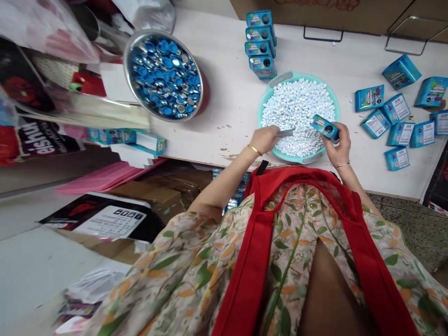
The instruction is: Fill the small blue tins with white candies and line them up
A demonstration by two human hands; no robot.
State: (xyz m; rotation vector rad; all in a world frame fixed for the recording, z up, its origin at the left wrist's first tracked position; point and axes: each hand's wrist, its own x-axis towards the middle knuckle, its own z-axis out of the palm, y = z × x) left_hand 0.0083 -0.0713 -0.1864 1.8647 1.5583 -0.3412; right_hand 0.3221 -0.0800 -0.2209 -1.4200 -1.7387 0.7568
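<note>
Step in hand: apparently, filling a carton from the basin. The left hand (pixel 265 139) pinches a metal scoop (pixel 286 133); its tip lies just right of those fingers, at the white tablets (pixel 297 100) in the turquoise basin (pixel 301 74). The right hand (pixel 339 147) grips the blue carton (pixel 320 123), fingers closed on its right-hand part; the rest projects leftward from them, above the tablets. Judged next move: bring a scoopful rightward to the carton's round dark opening, holding the carton steady.
</note>
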